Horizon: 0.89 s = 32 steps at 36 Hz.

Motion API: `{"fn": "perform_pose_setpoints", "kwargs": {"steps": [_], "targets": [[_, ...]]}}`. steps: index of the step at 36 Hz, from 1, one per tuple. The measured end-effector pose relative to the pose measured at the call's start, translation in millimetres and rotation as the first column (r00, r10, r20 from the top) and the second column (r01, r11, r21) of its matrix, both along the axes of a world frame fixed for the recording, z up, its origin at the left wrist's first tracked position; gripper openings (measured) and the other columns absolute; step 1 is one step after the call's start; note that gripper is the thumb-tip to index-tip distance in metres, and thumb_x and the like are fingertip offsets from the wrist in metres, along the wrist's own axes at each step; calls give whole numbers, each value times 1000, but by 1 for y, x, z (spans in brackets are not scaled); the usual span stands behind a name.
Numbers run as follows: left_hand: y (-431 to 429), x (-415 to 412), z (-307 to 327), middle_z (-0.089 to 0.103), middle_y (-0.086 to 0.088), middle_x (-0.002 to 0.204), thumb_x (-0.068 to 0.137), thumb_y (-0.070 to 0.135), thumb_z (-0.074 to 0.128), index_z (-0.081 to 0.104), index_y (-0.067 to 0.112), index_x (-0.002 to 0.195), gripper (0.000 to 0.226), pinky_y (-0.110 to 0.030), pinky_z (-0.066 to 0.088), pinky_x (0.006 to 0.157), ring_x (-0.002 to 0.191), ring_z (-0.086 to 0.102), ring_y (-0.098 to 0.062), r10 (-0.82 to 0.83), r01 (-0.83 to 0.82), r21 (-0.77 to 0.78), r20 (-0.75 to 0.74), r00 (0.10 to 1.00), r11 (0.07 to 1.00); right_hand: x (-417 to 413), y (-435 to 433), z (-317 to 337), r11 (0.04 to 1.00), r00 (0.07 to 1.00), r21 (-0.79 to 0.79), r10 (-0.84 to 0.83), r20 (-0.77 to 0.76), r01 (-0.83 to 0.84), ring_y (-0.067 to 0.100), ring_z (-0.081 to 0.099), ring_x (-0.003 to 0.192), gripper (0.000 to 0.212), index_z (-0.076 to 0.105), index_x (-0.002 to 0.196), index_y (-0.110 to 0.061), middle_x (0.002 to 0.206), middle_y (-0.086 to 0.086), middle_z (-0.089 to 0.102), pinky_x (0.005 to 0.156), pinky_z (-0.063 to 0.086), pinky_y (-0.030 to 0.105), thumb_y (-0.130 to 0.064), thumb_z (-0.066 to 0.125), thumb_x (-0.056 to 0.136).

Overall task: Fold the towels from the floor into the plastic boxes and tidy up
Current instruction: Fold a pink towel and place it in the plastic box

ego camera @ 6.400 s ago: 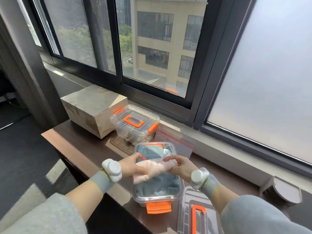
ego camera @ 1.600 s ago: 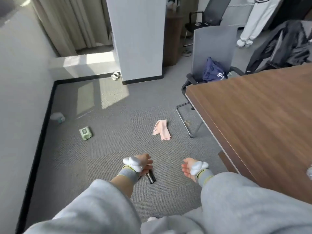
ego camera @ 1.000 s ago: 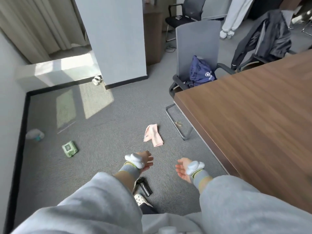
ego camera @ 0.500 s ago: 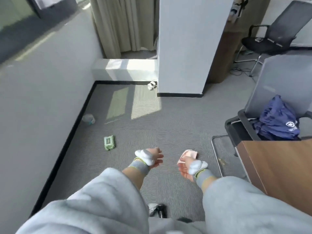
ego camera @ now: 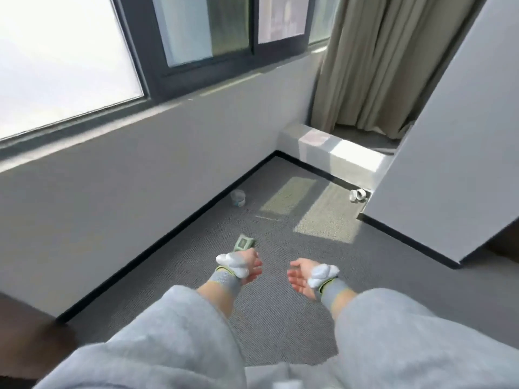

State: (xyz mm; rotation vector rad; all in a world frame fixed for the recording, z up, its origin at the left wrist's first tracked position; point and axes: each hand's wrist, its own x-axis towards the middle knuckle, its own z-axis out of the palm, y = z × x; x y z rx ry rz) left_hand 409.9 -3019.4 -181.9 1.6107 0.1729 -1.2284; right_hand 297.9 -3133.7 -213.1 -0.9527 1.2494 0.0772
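Scanning the grey carpet (ego camera: 280, 318) apparently for a towel, we hold both hands empty and ready in front of us, the left hand (ego camera: 250, 265) loosely curled below a green packet (ego camera: 245, 242), the right hand (ego camera: 302, 279) palm-inward with slack fingers, and no towel or plastic box in view.

A flat green packet (ego camera: 243, 242) lay tilted on the grey carpet (ego camera: 280, 318) near its left edge, its near end hidden. Farther along that edge stood a small pale tub (ego camera: 238, 197).
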Motion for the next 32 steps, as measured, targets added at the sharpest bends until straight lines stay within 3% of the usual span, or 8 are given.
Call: {"fn": "perform_pose_setpoints", "kwargs": {"steps": [4,8,15,20,22,25,29,32], "targets": [[4,-9,0,52,1,56,98,15,36,45,14,75,24,-14,26,37,26,39,-7,121,-122,-38,-34,992,992,5,-15,-1,993,993,1,120,-11,-120,13,47,55,23,51,77,-12,64,0,52,52,38,23,-19,43,97],[1,-13,1,60,3,72,97,19,41,51,15,80,20,-19,37,47,51,51,-10,144,-144,17,-14,990,989,5,-25,-4,985,985,-1,173,-9,-173,14,50,58,19,52,84,-12,66,1,54,54,41,24,-20,41,98],[3,-21,0,63,3,90,95,20,42,55,14,99,15,-19,38,48,47,54,-10,189,-190,108,17,982,976,-1,-31,-11,981,981,15,194,-5,-194,15,53,61,21,55,84,-15,73,2,58,54,44,26,-21,40,98],[-5,-28,-6,69,-1,103,96,21,41,57,11,115,27,-20,47,48,70,67,-9,82,-90,186,46,996,978,-23,-36,-30,988,990,80,137,-21,-135,15,50,58,17,53,87,-14,70,2,55,53,42,26,-19,40,98],[-12,-29,-11,65,-4,122,97,22,39,54,8,125,35,-27,55,70,93,68,-16,24,-31,205,38,999,978,-37,-36,-36,993,995,90,87,-48,-82,15,50,56,18,53,85,-15,68,1,55,50,42,25,-19,40,97],[-22,-34,-17,57,-4,134,99,23,32,44,5,137,43,-29,43,96,126,52,-19,-50,53,220,-22,999,974,-63,-32,-42,994,997,113,-1,-83,11,14,48,54,22,52,79,-15,65,1,53,49,40,24,-19,40,97],[-38,-52,-15,64,2,107,98,23,36,55,8,121,33,-27,46,82,100,60,-15,-248,229,260,43,968,938,-100,-29,-52,987,986,102,-112,-127,125,15,45,55,25,50,75,-12,66,3,51,51,36,25,-17,40,98],[-53,-67,-9,64,1,100,97,20,39,54,11,109,22,-29,45,83,101,60,-20,-357,336,256,39,933,906,-133,-23,-55,968,962,77,-224,-155,238,14,43,56,23,48,79,-14,68,3,50,51,34,24,-17,37,99]]}}
